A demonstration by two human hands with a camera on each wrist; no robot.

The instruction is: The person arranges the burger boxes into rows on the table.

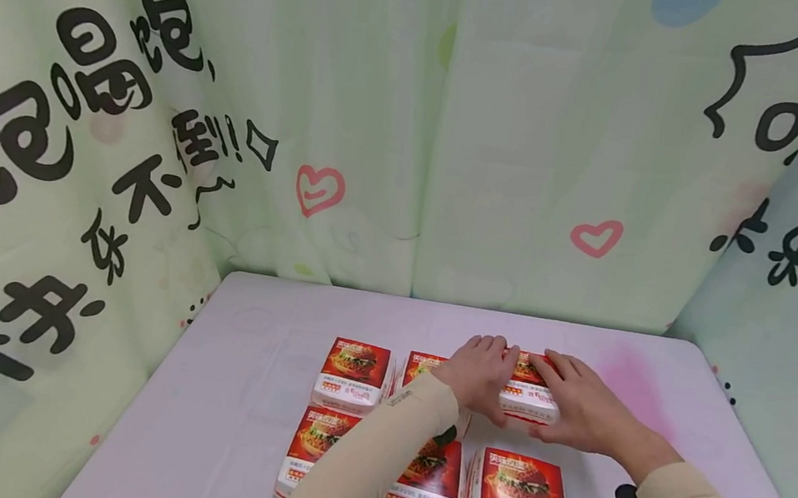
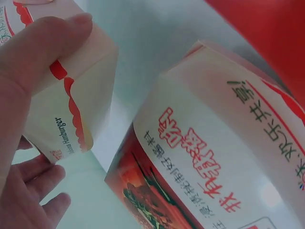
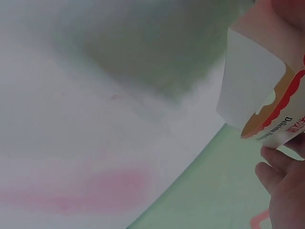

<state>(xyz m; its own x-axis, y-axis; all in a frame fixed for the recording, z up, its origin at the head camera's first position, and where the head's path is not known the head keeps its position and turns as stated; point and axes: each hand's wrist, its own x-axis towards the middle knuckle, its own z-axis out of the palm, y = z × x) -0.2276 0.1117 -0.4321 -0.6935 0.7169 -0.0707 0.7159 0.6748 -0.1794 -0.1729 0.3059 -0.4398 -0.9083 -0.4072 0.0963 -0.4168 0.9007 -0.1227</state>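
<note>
Both hands hold one red-and-white hamburger box (image 1: 529,399) at the back right of a group of boxes. My left hand (image 1: 477,375) grips its left side, thumb towards me and fingers on the far side. From the other side, my right hand (image 1: 588,410) holds it likewise. In the right wrist view a white side panel of this box (image 3: 252,78) stands a little apart from the scalloped red edge, with a gap between them. The left wrist view has a neighbouring hamburger box (image 2: 205,129) close beside the held one.
Further hamburger boxes lie in two rows: back left (image 1: 355,365), back middle (image 1: 424,362) partly behind my left hand, front left (image 1: 315,440), front middle (image 1: 433,476) and front right (image 1: 522,492). The pale table (image 1: 236,396) meets printed curtains (image 1: 508,171) at its back and sides.
</note>
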